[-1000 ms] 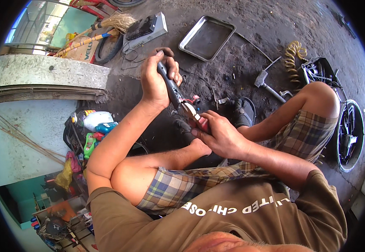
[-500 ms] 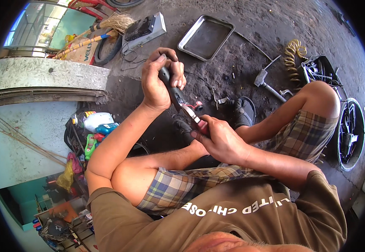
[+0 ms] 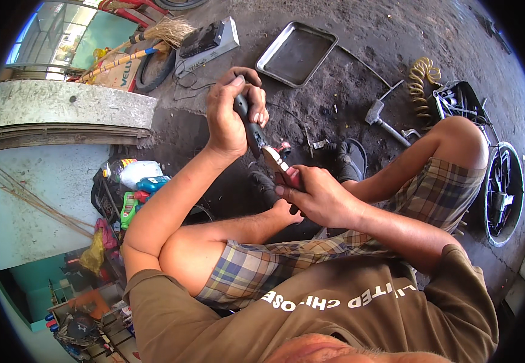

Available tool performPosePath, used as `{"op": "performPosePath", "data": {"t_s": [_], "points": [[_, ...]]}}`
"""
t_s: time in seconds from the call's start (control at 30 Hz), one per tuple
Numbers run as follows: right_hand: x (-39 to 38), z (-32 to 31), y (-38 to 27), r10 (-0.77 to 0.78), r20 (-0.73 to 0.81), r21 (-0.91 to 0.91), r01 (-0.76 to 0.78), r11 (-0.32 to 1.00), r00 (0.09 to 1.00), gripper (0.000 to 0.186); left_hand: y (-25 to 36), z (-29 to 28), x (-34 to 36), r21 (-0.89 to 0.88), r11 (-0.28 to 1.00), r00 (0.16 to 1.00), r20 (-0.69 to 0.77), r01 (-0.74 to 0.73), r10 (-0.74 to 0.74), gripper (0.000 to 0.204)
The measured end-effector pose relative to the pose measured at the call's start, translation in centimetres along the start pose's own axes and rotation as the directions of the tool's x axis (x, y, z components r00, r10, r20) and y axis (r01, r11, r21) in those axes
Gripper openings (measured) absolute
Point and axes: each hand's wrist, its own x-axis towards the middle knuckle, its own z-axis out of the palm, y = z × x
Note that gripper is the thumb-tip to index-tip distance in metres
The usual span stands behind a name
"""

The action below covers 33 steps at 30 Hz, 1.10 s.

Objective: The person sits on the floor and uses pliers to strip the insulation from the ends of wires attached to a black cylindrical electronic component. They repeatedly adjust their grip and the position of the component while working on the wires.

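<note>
My left hand [image 3: 236, 115] is closed around a long black part [image 3: 251, 128], holding it tilted above the floor in front of my knees. I cannot make out exactly what this part is. My right hand [image 3: 323, 196] grips pliers [image 3: 293, 175] with red handles. Their silver jaws reach the lower end of the black part; whether they bite on it is too small to tell. Beside the jaws shows a small red and silver round piece [image 3: 284, 148], and I cannot tell if it is attached.
Beyond my hands lies a metal tray [image 3: 297, 54] on the dark floor. A hammer [image 3: 389, 124] rests ahead of my right knee, near a coiled yellow hose [image 3: 421, 85] and a tool bin [image 3: 456, 100]. A tub of metal parts [image 3: 504, 193] stands far right; bottles [image 3: 138, 175] sit at left.
The pliers have swung more upright, and their jaws now sit closer against the black part's lower end. My left hand has shifted slightly to the right with that part.
</note>
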Motion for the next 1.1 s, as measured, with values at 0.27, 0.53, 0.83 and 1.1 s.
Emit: {"op": "performPosePath", "data": {"t_s": [0.27,0.53,0.83,1.1], "points": [[0.2,-0.2,-0.2,0.125,0.105,0.173,-0.142,0.975,0.987,0.028,-0.5,0.6,-0.1,0.017,0.998,0.998,-0.034,0.058,-0.058,0.029],[0.6,-1.0,0.1,0.147,0.096,0.042,-0.152,0.988,0.984,0.030,-0.5,1.5,-0.1,0.388,0.921,0.999,-0.024,0.043,-0.037,0.029],[0.1,0.4,1.7,-0.138,-0.126,-0.184,0.114,0.976,0.982,0.030,-1.5,-0.4,-0.1,-0.072,0.996,0.998,0.027,0.060,-0.058,0.030],[-0.4,1.3,2.0,-0.234,-0.215,-0.386,0.138,0.912,0.948,0.037,-0.8,0.7,-0.6,0.065,0.995,0.996,0.049,-0.076,0.073,0.028]]}}
